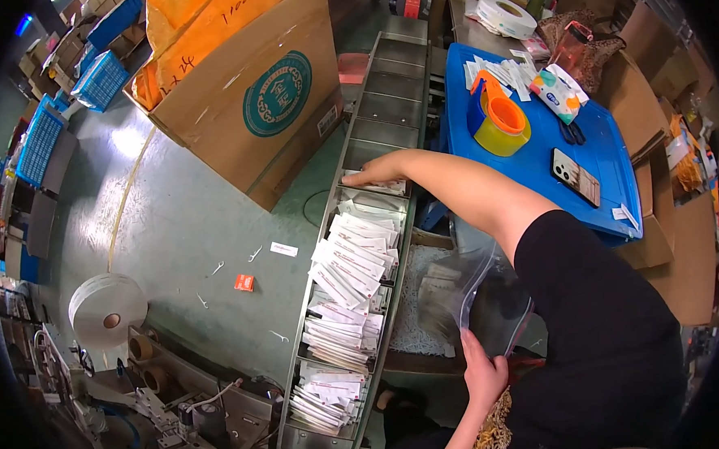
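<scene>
The left hand (483, 374) pinches a clear plastic zip bag (477, 295); the right hand (373, 173), fingers flat, presses white paper sachets (353, 257) in the metal tray conveyor (394, 101). The slack bag could slip.

You're standing in a packing workshop — a compartmented metal conveyor (386, 117) loaded with stacked white sachets (353, 257), big cardboard cartons (263, 91), blue plastic crates (42, 139), film rolls (108, 309) and a sealing machine (182, 413) on the concrete floor (188, 217) show it.

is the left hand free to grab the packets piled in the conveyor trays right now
Probably not. The left hand is gripping the clear plastic bag low beside the conveyor, apart from the white packets. The right hand already rests at the trays.
</scene>
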`<act>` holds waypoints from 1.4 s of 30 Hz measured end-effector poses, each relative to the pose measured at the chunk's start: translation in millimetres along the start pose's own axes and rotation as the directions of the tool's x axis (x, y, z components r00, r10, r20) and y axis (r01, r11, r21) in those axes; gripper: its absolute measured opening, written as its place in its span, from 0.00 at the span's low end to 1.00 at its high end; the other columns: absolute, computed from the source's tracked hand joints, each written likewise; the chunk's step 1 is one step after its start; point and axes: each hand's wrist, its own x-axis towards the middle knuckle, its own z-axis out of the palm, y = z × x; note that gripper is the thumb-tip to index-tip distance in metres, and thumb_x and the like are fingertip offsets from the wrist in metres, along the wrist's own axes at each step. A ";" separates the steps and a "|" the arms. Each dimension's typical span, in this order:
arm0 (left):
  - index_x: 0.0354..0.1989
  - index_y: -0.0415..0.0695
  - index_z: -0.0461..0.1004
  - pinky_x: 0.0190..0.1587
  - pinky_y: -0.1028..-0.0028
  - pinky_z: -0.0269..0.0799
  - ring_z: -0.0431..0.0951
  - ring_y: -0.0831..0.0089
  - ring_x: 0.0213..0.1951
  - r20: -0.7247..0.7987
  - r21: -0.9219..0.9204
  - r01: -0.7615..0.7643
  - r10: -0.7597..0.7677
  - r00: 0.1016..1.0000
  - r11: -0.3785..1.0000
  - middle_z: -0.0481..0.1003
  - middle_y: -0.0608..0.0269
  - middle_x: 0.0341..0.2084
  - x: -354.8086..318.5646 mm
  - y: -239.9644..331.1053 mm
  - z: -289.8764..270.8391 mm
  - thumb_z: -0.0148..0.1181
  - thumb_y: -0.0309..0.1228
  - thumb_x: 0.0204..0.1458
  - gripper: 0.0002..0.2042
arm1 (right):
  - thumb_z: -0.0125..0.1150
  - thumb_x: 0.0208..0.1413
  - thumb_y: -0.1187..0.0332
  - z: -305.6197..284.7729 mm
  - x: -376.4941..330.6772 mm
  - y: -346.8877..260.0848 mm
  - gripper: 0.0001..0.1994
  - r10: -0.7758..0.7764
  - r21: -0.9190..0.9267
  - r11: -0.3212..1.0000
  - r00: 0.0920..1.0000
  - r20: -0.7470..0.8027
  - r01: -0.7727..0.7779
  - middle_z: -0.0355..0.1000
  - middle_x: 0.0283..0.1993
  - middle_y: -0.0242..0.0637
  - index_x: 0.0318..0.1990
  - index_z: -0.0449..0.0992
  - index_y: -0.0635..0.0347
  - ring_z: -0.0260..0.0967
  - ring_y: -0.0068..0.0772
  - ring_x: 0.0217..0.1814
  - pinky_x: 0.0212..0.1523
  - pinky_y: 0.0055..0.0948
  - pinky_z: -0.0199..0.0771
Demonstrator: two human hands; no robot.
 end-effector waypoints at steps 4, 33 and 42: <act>0.62 0.33 0.38 0.52 0.62 0.63 0.51 0.46 0.60 0.026 -0.014 0.053 -0.053 0.998 0.998 0.45 0.37 0.60 1.2 5.2 -3.3 0.47 0.27 0.43 0.36 | 0.43 0.38 0.26 1.0 -6.5 -7.1 0.49 0.041 -0.024 0.999 0.998 -0.049 -0.042 0.59 0.58 0.49 0.52 0.67 0.68 0.55 0.45 0.60 0.55 0.39 0.56; 0.62 0.33 0.39 0.55 0.62 0.58 0.49 0.48 0.61 -0.100 0.046 -0.018 0.022 0.995 0.999 0.42 0.37 0.61 -0.1 0.0 -5.1 0.48 0.27 0.42 0.37 | 0.63 0.37 0.65 167.8 -96.5 -96.1 0.29 -0.186 0.236 0.923 0.891 -0.415 0.303 0.70 0.41 0.53 0.48 0.63 0.73 0.68 0.40 0.45 0.46 0.26 0.66; 0.62 0.34 0.40 0.52 0.61 0.62 0.53 0.46 0.59 -0.088 0.023 0.028 -0.026 0.996 0.999 0.44 0.36 0.60 -3.2 4.1 -12.0 0.48 0.27 0.41 0.37 | 0.61 0.36 0.62 117.3 -76.7 -67.2 0.25 -0.378 -0.353 0.903 0.842 -0.385 0.244 0.70 0.37 0.51 0.44 0.65 0.64 0.68 0.50 0.40 0.41 0.38 0.67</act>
